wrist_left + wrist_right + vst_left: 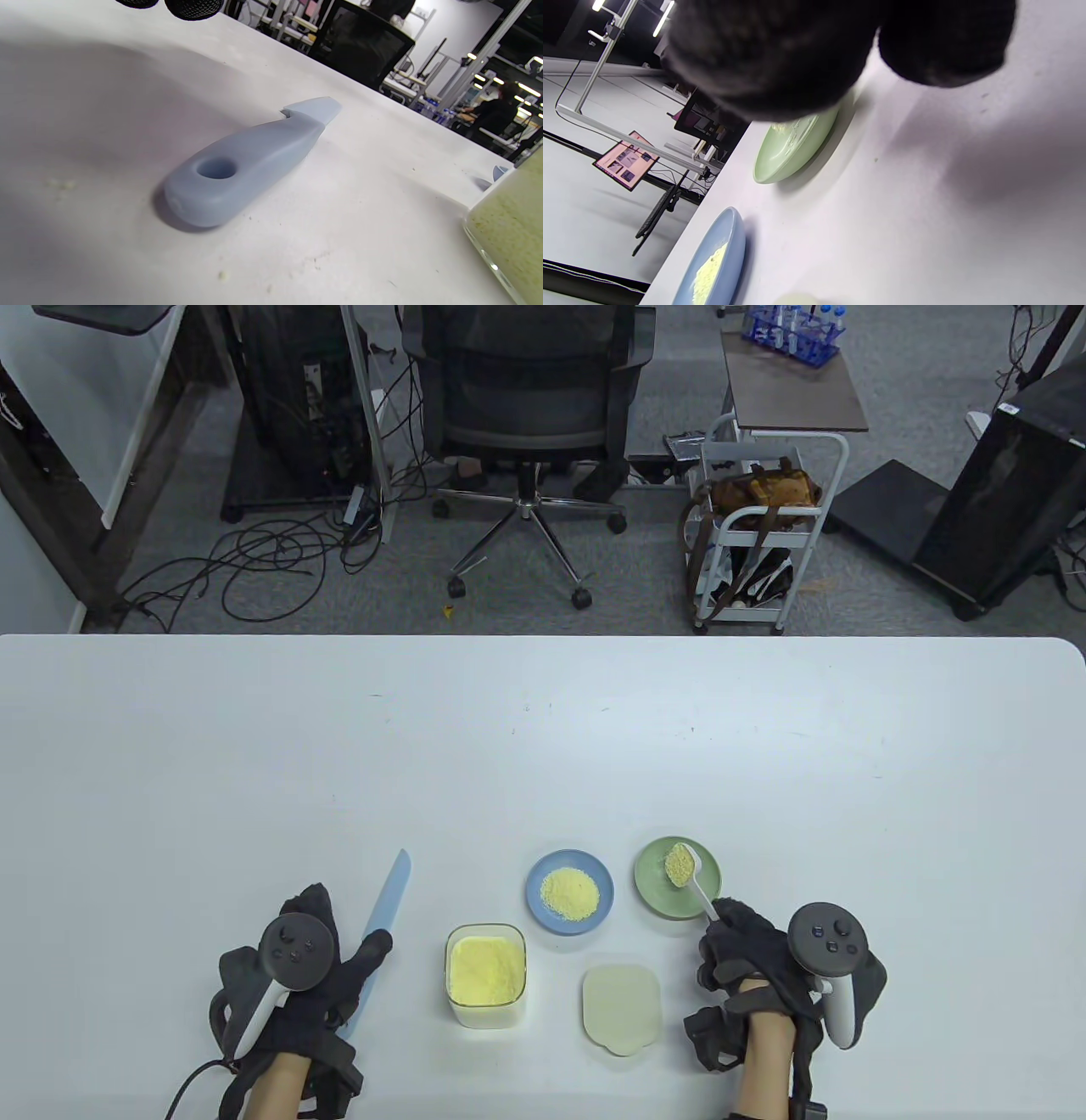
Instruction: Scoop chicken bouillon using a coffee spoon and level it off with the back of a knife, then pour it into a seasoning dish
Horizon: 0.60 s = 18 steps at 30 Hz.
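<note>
My right hand [721,925] pinches the handle of a white coffee spoon [697,887]. Its bowl is heaped with yellow bouillon [678,864] and hangs over the green seasoning dish [657,892]. In the right wrist view my gloved fingers [780,55] hide the spoon above the green dish [793,148]. The light blue knife [389,895] lies flat on the table. My left hand [365,959] hovers over its handle [246,165] with loose fingers [193,6], not gripping it. An open glass container of bouillon [485,976] stands between my hands.
A blue dish [536,891] holding a pile of bouillon sits left of the green one, also visible as the blue dish [717,258] in the right wrist view. The container's pale lid [621,1008] lies near my right hand. Crumbs dot the table near the knife.
</note>
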Available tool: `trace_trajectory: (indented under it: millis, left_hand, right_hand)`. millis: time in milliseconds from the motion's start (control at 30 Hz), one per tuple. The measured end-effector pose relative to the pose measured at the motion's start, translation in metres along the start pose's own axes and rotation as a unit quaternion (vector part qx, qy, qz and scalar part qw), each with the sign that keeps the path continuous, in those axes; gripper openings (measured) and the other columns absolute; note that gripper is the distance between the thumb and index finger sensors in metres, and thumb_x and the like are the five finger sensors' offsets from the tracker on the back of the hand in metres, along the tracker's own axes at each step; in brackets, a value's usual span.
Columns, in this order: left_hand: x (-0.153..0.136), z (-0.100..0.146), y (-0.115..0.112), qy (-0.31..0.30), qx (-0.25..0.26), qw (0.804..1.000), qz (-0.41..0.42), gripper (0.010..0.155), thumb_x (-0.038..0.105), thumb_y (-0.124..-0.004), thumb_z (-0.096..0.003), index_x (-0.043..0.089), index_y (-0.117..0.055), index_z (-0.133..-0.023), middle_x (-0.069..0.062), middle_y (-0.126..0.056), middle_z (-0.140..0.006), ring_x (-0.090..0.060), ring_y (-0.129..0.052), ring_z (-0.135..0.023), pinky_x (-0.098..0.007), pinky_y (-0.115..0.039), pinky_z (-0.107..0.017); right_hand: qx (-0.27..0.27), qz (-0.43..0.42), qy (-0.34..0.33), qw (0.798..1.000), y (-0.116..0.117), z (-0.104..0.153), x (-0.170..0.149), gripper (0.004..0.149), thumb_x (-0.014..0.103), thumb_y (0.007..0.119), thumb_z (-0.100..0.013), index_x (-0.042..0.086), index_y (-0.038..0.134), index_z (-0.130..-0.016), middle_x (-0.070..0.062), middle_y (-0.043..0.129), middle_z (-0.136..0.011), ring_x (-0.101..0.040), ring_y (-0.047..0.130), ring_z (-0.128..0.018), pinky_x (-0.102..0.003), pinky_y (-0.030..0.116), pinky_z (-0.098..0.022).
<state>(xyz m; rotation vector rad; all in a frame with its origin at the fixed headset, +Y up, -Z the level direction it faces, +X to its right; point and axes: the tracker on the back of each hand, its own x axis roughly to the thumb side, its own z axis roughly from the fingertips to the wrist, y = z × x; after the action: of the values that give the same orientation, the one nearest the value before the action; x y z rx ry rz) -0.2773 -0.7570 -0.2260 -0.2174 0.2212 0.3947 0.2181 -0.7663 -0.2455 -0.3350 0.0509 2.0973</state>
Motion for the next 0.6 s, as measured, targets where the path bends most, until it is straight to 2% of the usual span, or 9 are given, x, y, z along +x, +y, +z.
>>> trace_trajectory:
  millis: [167,367,500,600]
  left_hand:
    - [0.000,0.000,0.000,-0.002,0.000,1.000,0.002,0.100,0.073,-0.058,-0.0405,0.015,-0.014,-0.110,-0.028,-0.027,-0.115,-0.047,-0.047,-0.107,-0.062,-0.046,-0.073]
    - [0.000,0.000,0.000,-0.003,0.002,1.000,0.005,0.100,0.073,-0.058,-0.0407,0.015,-0.015,-0.110,-0.028,-0.028,-0.115,-0.047,-0.047,-0.106,-0.062,-0.046,-0.073]
    - [0.000,0.000,0.000,-0.003,0.002,1.000,0.006,0.100,0.073,-0.058,-0.0406,0.015,-0.014,-0.110,-0.028,-0.028,-0.115,-0.047,-0.047,-0.107,-0.062,-0.047,-0.073]
    - [0.000,0.000,0.000,-0.003,0.001,1.000,0.006,0.100,0.073,-0.058,-0.0405,0.015,-0.015,-0.110,-0.028,-0.028,-0.115,-0.047,-0.048,-0.106,-0.062,-0.047,-0.073]
  right_hand:
    - [-0.010,0.037,0.001,0.999,-0.002,0.002,0.004,0.046,0.012,0.074,-0.042,0.001,0.065,-0.086,-0.031,0.078,-0.063,-0.019,0.093,-0.029,-0.051,0.075,-0.039]
    - [-0.037,0.051,-0.008,0.998,-0.005,0.006,0.009,0.048,0.007,0.073,-0.041,0.010,0.064,-0.088,-0.032,0.069,-0.070,-0.023,0.087,-0.034,-0.055,0.068,-0.046]
    - [-0.066,0.038,-0.020,0.997,-0.010,0.009,0.012,0.048,0.007,0.072,-0.041,0.010,0.064,-0.088,-0.031,0.068,-0.071,-0.023,0.087,-0.033,-0.055,0.068,-0.046]
    - [-0.056,0.000,-0.046,0.997,-0.008,0.010,0.017,0.049,0.009,0.072,-0.041,0.005,0.063,-0.089,-0.031,0.070,-0.069,-0.022,0.090,-0.033,-0.053,0.071,-0.045]
